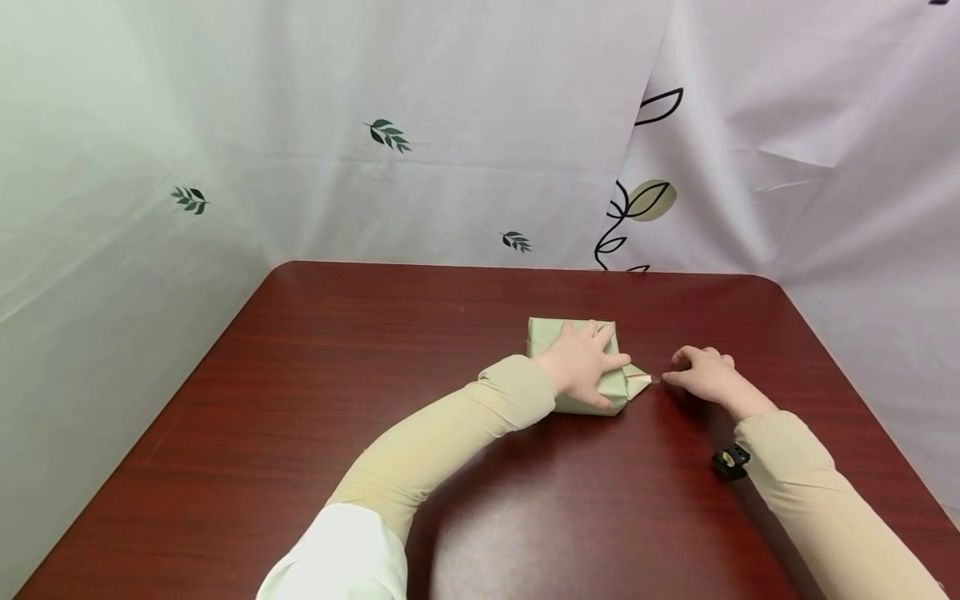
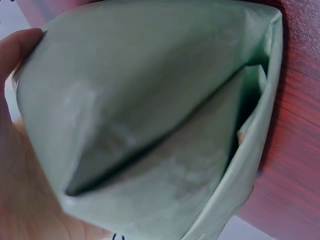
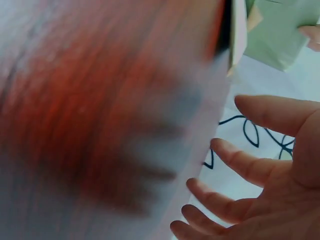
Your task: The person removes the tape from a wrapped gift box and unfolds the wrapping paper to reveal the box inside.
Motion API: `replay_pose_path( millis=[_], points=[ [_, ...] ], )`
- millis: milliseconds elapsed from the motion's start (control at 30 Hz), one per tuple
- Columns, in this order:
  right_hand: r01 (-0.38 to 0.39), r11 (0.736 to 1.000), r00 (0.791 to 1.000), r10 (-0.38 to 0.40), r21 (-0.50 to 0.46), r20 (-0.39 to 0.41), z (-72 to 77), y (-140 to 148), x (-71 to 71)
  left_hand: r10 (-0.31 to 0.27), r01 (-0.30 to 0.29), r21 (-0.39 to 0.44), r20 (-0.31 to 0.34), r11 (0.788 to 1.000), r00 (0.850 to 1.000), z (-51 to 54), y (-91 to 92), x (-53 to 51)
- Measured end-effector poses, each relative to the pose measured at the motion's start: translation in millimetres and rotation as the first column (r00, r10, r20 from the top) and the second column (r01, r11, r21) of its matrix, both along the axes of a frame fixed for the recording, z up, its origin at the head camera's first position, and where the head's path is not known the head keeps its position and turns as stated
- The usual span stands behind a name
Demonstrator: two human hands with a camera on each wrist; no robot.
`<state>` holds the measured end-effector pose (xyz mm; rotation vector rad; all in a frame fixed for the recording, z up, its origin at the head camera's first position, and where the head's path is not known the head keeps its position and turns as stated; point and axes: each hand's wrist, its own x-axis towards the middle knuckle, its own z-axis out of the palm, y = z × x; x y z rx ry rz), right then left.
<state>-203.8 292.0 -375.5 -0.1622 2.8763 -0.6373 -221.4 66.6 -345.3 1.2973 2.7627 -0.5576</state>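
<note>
A box-shaped package wrapped in pale green paper (image 1: 545, 335) lies on the table, right of the middle. My left hand (image 1: 585, 362) rests on top of it with fingers spread. Up close in the left wrist view, the folded paper end (image 2: 175, 165) has a slanting crease and a gap along one side. A pointed paper flap (image 1: 637, 383) sticks out from the package's right side, with what looks like a bit of clear tape (image 1: 656, 380) at its tip. Just right of that tip hovers my right hand (image 1: 705, 379), fingers loosely bent and apart; nothing shows between them in the right wrist view.
The dark red wood-grain table (image 1: 337, 358) has rounded far corners. White curtains (image 1: 465, 183) printed with leaves hang behind it and along both sides. A small black device (image 1: 731, 461) is strapped at the right sleeve.
</note>
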Motion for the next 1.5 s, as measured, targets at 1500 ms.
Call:
replay_pose_path(
  millis=[1500],
  points=[
    [0.108,0.606,0.967,0.119,-0.788,0.224,2.1,-60.7,19.4,-0.163,0.115,0.289,0.146,0.950,0.976,3.2,-98.9,-38.4]
  ],
)
